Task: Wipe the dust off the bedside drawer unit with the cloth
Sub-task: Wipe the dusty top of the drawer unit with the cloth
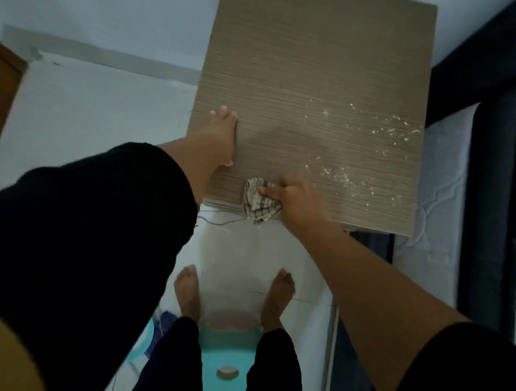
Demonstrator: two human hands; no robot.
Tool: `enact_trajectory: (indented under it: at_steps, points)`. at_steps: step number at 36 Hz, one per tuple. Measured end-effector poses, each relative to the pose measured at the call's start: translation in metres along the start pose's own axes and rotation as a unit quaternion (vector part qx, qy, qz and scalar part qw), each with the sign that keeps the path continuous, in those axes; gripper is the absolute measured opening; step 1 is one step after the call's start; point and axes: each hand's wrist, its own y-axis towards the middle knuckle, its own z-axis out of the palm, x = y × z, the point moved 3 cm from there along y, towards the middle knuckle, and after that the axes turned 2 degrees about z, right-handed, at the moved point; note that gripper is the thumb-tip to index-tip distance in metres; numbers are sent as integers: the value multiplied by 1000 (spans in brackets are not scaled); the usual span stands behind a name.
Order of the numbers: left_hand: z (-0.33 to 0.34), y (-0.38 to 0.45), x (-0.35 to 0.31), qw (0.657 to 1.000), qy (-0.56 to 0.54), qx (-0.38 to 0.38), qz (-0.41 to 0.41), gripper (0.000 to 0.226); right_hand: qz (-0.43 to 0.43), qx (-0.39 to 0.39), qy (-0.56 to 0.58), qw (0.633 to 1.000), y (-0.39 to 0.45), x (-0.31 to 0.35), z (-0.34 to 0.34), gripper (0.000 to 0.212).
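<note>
The right hand (296,201) clamps the checked cloth (259,203) at the drawer unit's (306,75) lower edge (white dust (379,134) at right), left hand (221,137) flat, fingers apart.

Bedside drawer unit (315,76): top panel in grey-brown wood grain, seen from above, standing beside a dark bed frame (496,127) on a pale tiled floor (102,115).

Lying or resting on the top:
- White dust flecks (375,143), scattering over the right half and thinning toward the middle.
- Checked cloth (259,203), bunching at the front edge and overhanging it slightly, with the right hand (296,198) pressing it down.
- Left hand (221,134), lying flat along the left edge.

A thin thread (217,221), possibly from the cloth, is trailing below the front edge.
</note>
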Motion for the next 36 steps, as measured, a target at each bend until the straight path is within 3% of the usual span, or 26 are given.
enact_trajectory:
  at_steps: [9,18,24,32,36]
  points:
    - [16,-12,-30,1000,-21,-8,20,105,-19,-12,17,1000,-34,-11,8,38]
    - [7,3,-70,999,-6,-20,41,110,55,-159,44,985,7,-55,-56,45]
    - [14,12,-77,999,-7,-30,26,111,104,-215,93,967,50,-76,-100,36]
    - [22,23,-76,999,-12,-24,17,115,200,-206,103,952,108,-97,-126,33]
    - [20,25,-75,999,9,-35,15,115,183,-159,81,967,126,-98,-127,42]
